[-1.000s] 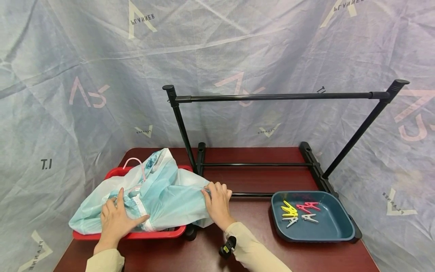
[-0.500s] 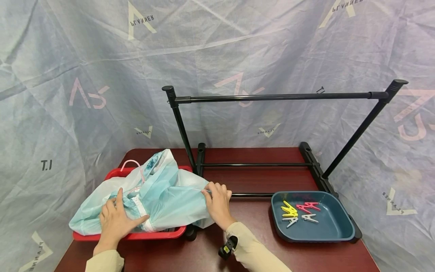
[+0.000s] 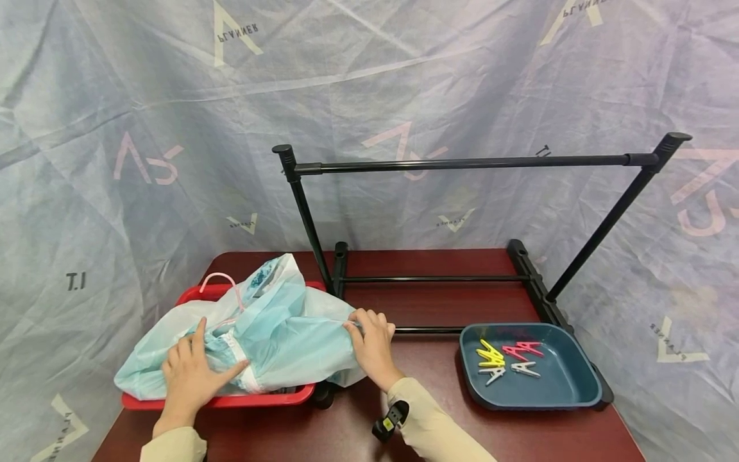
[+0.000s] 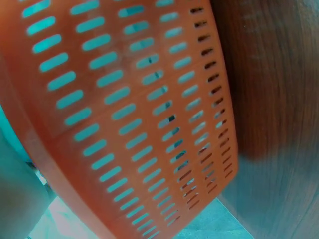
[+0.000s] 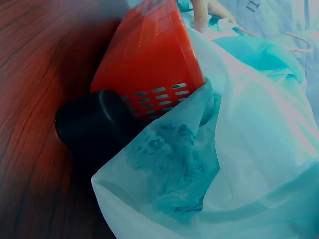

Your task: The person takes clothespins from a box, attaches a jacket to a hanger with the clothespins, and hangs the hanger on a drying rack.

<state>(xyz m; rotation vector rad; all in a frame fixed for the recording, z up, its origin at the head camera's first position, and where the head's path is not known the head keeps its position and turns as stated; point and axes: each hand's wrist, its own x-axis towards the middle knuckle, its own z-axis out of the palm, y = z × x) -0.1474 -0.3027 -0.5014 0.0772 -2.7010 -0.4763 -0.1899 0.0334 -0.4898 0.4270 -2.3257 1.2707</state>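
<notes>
A thin light blue and white garment (image 3: pixel 277 350) lies rumpled over a red basket (image 3: pixel 265 399), covering most of it. The pink hook of a hanger (image 3: pixel 222 276) sticks up from the garment at the back left. My left hand (image 3: pixel 193 372) rests on the garment near a white band, its fingers and thumb spread. My right hand (image 3: pixel 372 346) pinches the garment's right end, which hangs past the basket's side. In the left wrist view, the basket's slotted wall (image 4: pixel 134 114) fills most of the picture. The right wrist view shows a dark print on the garment (image 5: pixel 169 154).
A black rack (image 3: pixel 473 163) with a high crossbar stands at the back of the dark red table (image 3: pixel 427 398). Its black foot (image 5: pixel 94 119) sits beside the basket. At the right, a blue-grey tray (image 3: pixel 568 385) holds yellow, pink and white clothespins (image 3: pixel 522 350).
The hanger hook has tipped a little to the left and lower. Both hands have stayed almost still on the garment.
</notes>
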